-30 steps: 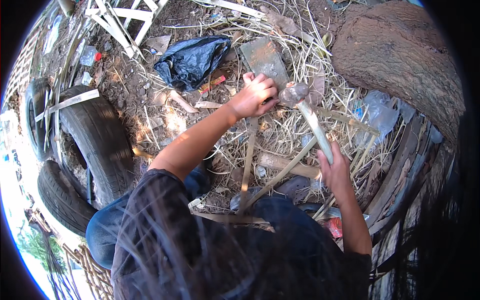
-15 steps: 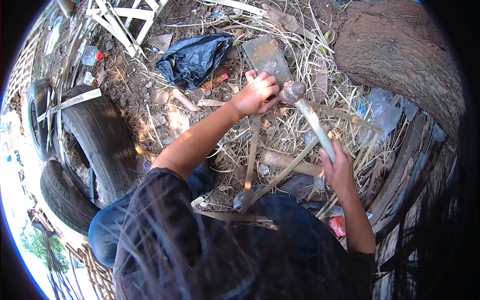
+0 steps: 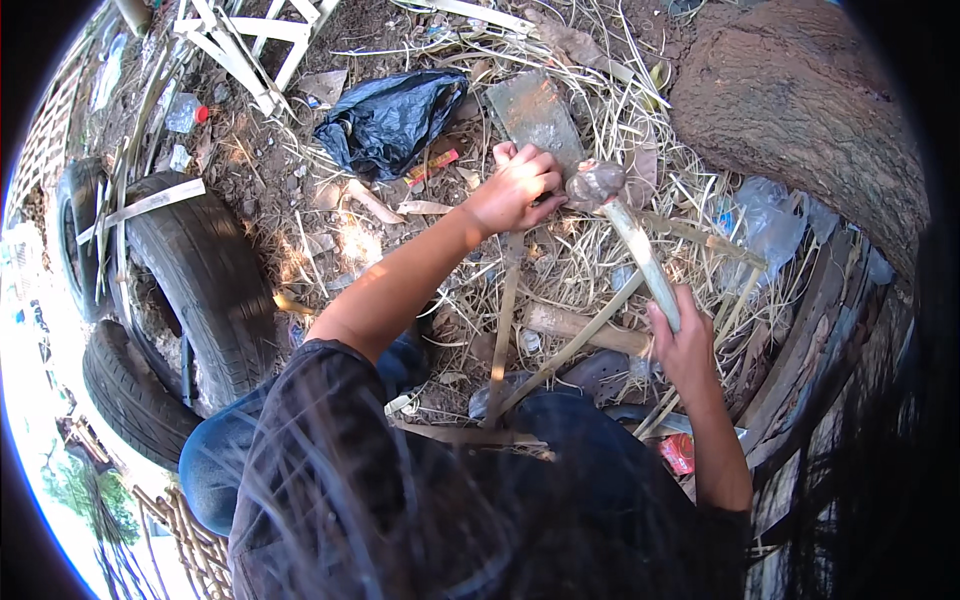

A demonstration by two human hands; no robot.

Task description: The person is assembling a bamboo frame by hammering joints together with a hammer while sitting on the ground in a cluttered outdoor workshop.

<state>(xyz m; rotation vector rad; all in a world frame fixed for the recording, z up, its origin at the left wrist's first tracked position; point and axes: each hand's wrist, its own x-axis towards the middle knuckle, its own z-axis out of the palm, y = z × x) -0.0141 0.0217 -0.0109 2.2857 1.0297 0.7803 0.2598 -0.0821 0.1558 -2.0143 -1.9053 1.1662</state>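
My left hand point(image 3: 520, 190) is closed at the near edge of a flat grey slab point(image 3: 538, 112). A flat bamboo strip point(image 3: 508, 320) runs out from under its fingers toward my knees; the fingers seem wrapped round its end, though the grip itself is partly hidden. In my right hand point(image 3: 686, 345) is the pale wooden handle of a mallet point(image 3: 642, 250). Its lumpy brown head hovers just right of my left fingers, close to the slab's near corner. Another strip point(image 3: 575, 345) slants up rightward from the first one's near end.
Straw-like shavings point(image 3: 610, 110) litter the soil. A black plastic bag point(image 3: 395, 120) lies beyond my left forearm. Old tyres point(image 3: 200, 280) stand at the left. On the right are a thick tree trunk point(image 3: 790, 110) and a clear plastic bag point(image 3: 765, 225). A short log point(image 3: 580, 328) lies nearer me.
The mallet head has shifted slightly right and toward me, and my right hand has moved a little with it. My left hand stays in place by the slab.
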